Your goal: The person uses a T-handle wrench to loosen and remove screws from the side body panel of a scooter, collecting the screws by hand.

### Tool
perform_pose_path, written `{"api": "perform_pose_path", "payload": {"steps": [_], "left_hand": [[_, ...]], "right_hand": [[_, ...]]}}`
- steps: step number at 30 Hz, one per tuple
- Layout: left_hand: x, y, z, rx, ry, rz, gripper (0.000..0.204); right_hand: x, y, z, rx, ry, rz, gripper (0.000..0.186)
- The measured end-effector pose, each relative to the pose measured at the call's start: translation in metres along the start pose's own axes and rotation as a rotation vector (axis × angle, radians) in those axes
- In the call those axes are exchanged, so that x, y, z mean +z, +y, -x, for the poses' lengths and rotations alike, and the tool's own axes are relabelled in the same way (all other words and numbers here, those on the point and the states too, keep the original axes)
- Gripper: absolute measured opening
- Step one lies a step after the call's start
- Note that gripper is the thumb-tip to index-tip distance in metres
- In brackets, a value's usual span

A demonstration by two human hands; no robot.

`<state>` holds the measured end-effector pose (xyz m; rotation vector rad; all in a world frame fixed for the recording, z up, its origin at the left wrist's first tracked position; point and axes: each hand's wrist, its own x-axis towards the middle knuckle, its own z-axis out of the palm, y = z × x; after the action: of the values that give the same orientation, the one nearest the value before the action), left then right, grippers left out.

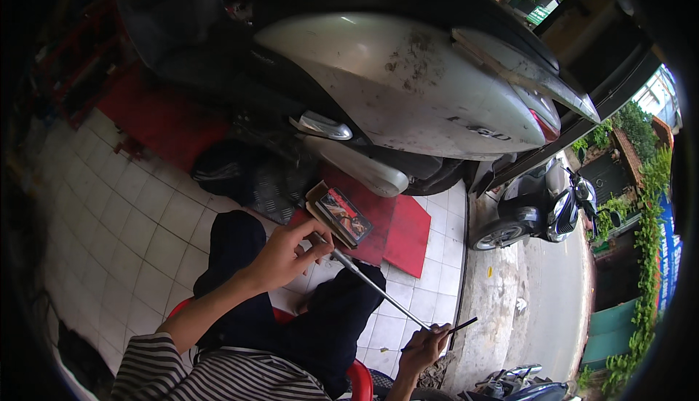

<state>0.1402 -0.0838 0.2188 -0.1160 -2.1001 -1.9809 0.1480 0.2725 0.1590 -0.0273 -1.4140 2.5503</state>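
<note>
My left hand (pixel 295 252) is closed around the near end of a long T-handle wrench (pixel 380 289) with a silver shaft. At its other end, my right hand (pixel 422 350) grips the thin dark crossbar, which sticks out past the fingers. The wrench slants across above my lap, down to the right. Just beyond my left fingers is a small box (pixel 341 215) with a dark picture on its top; whether they touch cannot be told. A silver scooter (pixel 393 81) with dirt smears on its side panel stands in front of me.
Red platform pieces (pixel 409 235) lie under the scooter on white floor tiles (pixel 138 219). I sit on a red stool (pixel 360 380). To the right, another scooter (pixel 542 204) stands by the road (pixel 553 299). Part of a motorbike (pixel 517 385) shows at the lower right.
</note>
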Motion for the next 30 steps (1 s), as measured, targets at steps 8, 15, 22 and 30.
{"api": "perform_pose_path", "payload": {"steps": [8,15,22,30], "left_hand": [[0.032,-0.065,-0.033,-0.302,0.061,0.639,0.019],[0.052,-0.106,-0.071,-0.473,0.206,0.688,0.027],[0.07,-0.137,-0.12,-0.446,0.292,0.735,0.034],[0.074,-0.177,-0.155,-0.24,0.209,0.525,0.041]], "right_hand": [[0.013,0.028,0.045,0.138,0.37,0.113,0.018],[0.035,0.057,0.073,0.159,-0.036,0.294,0.019],[0.08,0.086,0.052,-0.084,-0.64,0.882,0.024],[0.114,0.133,0.018,-0.231,-0.676,1.1,0.009]]}}
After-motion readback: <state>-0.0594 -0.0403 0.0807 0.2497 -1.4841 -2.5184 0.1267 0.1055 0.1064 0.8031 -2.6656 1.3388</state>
